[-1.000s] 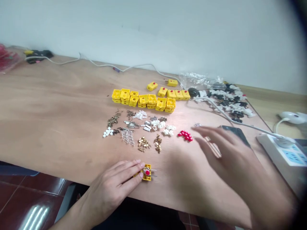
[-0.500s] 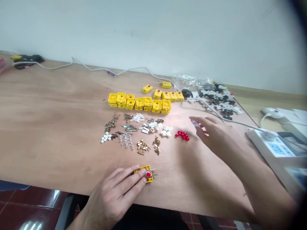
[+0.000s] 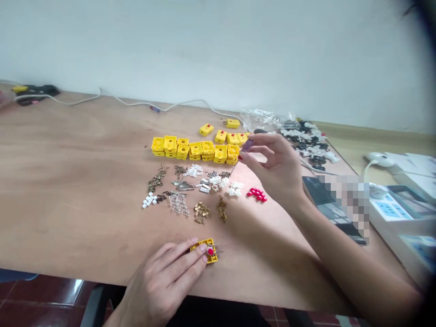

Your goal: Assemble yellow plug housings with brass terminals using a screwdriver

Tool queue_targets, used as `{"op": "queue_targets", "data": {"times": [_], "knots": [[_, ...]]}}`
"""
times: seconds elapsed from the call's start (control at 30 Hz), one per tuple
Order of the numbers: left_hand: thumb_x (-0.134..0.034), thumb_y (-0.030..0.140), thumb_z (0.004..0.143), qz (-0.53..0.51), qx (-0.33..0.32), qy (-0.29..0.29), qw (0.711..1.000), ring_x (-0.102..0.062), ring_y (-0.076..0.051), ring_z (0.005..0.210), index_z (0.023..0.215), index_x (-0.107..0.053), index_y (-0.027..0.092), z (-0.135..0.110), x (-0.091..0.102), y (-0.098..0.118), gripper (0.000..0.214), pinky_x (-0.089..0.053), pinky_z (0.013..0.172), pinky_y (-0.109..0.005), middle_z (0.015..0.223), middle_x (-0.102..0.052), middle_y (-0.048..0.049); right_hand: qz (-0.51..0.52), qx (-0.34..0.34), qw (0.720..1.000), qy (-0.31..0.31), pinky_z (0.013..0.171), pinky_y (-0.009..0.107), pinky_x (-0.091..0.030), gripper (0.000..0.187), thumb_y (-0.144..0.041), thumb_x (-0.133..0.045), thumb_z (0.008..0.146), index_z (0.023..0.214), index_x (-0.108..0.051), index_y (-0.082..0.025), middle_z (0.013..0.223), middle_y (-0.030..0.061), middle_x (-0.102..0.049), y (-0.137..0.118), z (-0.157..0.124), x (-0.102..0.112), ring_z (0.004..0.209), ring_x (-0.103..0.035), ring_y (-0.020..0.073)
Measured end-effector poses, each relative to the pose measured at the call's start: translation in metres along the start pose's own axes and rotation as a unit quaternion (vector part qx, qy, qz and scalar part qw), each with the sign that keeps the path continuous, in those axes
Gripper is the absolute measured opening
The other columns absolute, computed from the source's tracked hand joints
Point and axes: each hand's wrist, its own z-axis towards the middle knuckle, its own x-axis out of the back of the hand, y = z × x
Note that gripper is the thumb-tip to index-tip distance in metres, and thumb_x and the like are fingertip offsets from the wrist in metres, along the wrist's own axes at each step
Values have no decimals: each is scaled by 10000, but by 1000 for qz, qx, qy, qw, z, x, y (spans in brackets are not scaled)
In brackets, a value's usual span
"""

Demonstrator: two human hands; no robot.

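Observation:
My left hand point(image 3: 170, 272) rests near the table's front edge, fingers laid on a small yellow housing with a red button point(image 3: 207, 250). My right hand point(image 3: 275, 165) is raised above the table beside the row of yellow housings point(image 3: 195, 149). Its thumb and fingers pinch a small pale part point(image 3: 248, 144) that is too small to name. Below that hand lies a heap of red buttons point(image 3: 257, 194). Piles of small metal and white parts point(image 3: 197, 188) are spread between the two hands.
The wooden table point(image 3: 78, 172) runs to a white wall. Black and white parts with a plastic bag point(image 3: 303, 134) lie at the back right. A white power strip point(image 3: 391, 209) and a dark flat device point(image 3: 323, 200) sit at the right. A cable point(image 3: 136, 103) crosses the back.
My right hand has lifted off the table and moved left and back, now pinching a small part. The left hand has stayed on the yellow housing.

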Motion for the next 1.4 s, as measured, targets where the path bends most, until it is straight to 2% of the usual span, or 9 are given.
{"op": "queue_targets", "data": {"times": [0.17, 0.67, 0.87, 1.0, 1.1, 1.13, 1.17, 1.3, 1.4], "knots": [[-383, 87, 1081, -1, -2, -12, 1000, -702, -245, 1185, 1186, -707, 125, 1, 2, -1, 343, -593, 854, -364, 1251, -754, -42, 11, 3, 1000, 6, 806, 364, -644, 271, -197, -644, 938, 1184, -583, -292, 1144, 41, -666, 3, -5, 1, 1014, -703, 195], [-448, 80, 1058, -7, 8, 4, 1000, -721, -245, 1142, 1159, -716, 134, 2, 0, 0, 291, -603, 852, -363, 1202, -774, -45, 23, -1, 1000, 0, 827, 385, -650, 252, -213, -653, 943, 1171, -580, -292, 1148, 47, -682, 4, -9, 0, 1022, -708, 202], [-488, 136, 1064, -11, 20, 3, 1000, -701, -238, 1175, 1194, -709, 144, 1, 0, 0, 257, -604, 905, -357, 1232, -759, -58, 27, 24, 999, 17, 874, 406, -646, 268, -197, -667, 933, 1168, -589, -300, 1113, 31, -687, 1, -6, 5, 1001, -708, 198], [-606, 177, 1026, -47, 71, 51, 995, -689, -216, 1143, 1240, -672, 119, 1, 0, 2, 232, -584, 968, -350, 1188, -751, -100, 57, 20, 998, 25, 922, 457, -641, 282, -184, -696, 912, 1140, -618, -331, 1098, 23, -674, -18, -10, 9, 1000, -706, 216], [-631, 168, 1010, -100, 146, 86, 980, -701, -177, 969, 1188, -672, 133, 2, -1, 2, 186, -596, 875, -307, 1039, -743, -81, 104, 23, 994, 26, 926, 499, -643, 338, -134, -708, 896, 1133, -646, -367, 1036, 12, -667, -43, -27, 10, 985, -706, 232], [-643, 177, 1004, -121, 168, 90, 974, -695, -169, 925, 1180, -670, 141, 2, -2, 2, 181, -597, 836, -294, 1004, -733, -73, 115, 31, 993, 19, 888, 501, -655, 378, -115, -713, 888, 1149, -649, -381, 1040, 9, -671, -53, -36, 10, 961, -711, 234], [-656, 189, 998, -140, 187, 90, 968, -690, -165, 895, 1179, -668, 149, 3, -2, 2, 185, -595, 804, -286, 985, -725, -66, 117, 37, 991, 43, 845, 493, -663, 395, -114, -712, 889, 1161, -651, -395, 1018, 7, -680, -62, -46, 9, 934, -712, 236], [-686, 248, 984, -167, 231, 94, 954, -676, -148, 794, 1219, -663, 156, 7, -2, 1, 253, -589, 727, -273, 945, -714, -57, 96, 11, 993, 62, 607, 424, -660, 377, -196, -719, 913, 1203, -640, -424, 978, 38, -716, -93, -84, 3, 853, -717, 254], [-706, 312, 969, -179, 250, 98, 946, -654, -122, 686, 1222, -678, 157, 13, -1, 0, 298, -581, 656, -245, 873, -712, -35, 106, 1, 992, 66, 598, 423, -665, 390, -224, -737, 911, 1217, -643, -447, 900, 25, -718, -103, -100, -2, 801, -713, 251]]}}
